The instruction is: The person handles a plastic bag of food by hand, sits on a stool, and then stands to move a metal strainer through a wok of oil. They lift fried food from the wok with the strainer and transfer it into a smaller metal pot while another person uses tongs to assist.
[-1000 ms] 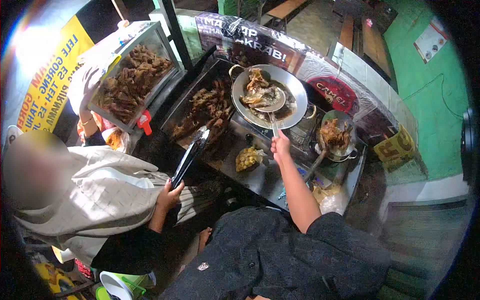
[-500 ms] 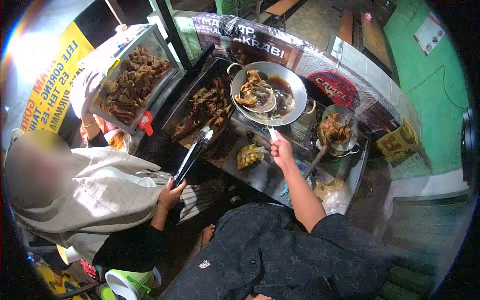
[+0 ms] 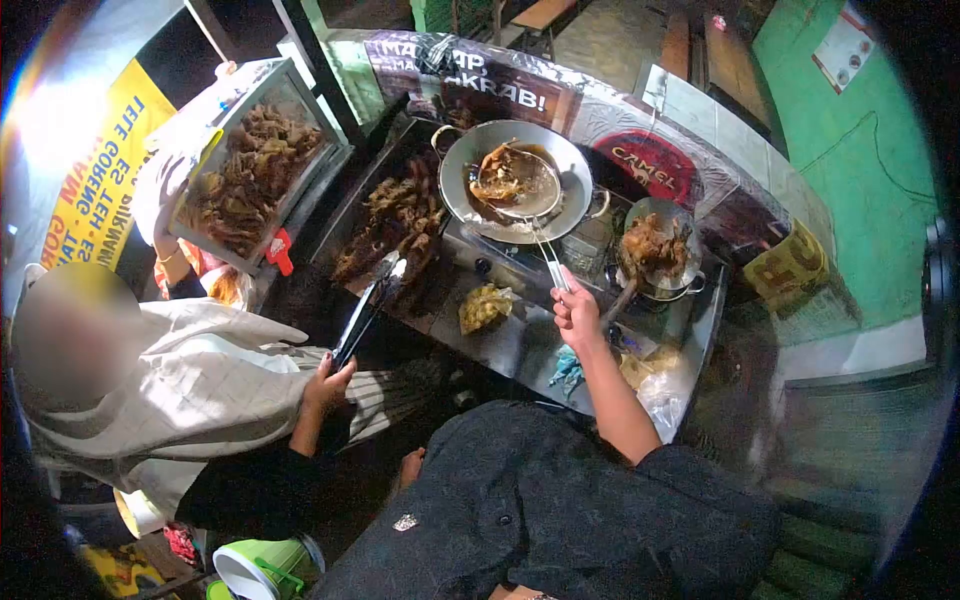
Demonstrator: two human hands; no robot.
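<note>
My right hand [image 3: 577, 308] is closed around the handle of a metal strainer [image 3: 549, 262]. The strainer's round mesh lies in the brown oil of a large wok [image 3: 568, 222], beside fried meat pieces [image 3: 497, 176]. Only part of my left hand [image 3: 412, 466] shows, low beside my dark shirt; its fingers are not clear. A bag of yellowish pieces [image 3: 485, 308] lies on the counter in front of the wok. To the right, a smaller pan [image 3: 672, 288] holds fried meat [image 3: 655, 243] and a long utensil.
On the left, a co-worker's hand [image 3: 328, 385] holds black-handled tongs [image 3: 365, 312] over a tray of fried pieces [image 3: 390, 225]. Behind stands a glass case [image 3: 285, 205] full of fried meat. A teal cloth [image 3: 567, 370] and plastic bag [image 3: 662, 395] lie at the counter's right front.
The strainer's mesh has moved right within the wok and now sits lower in the oil, apart from most of the meat. My right hand is lower. The whole view has shifted slightly.
</note>
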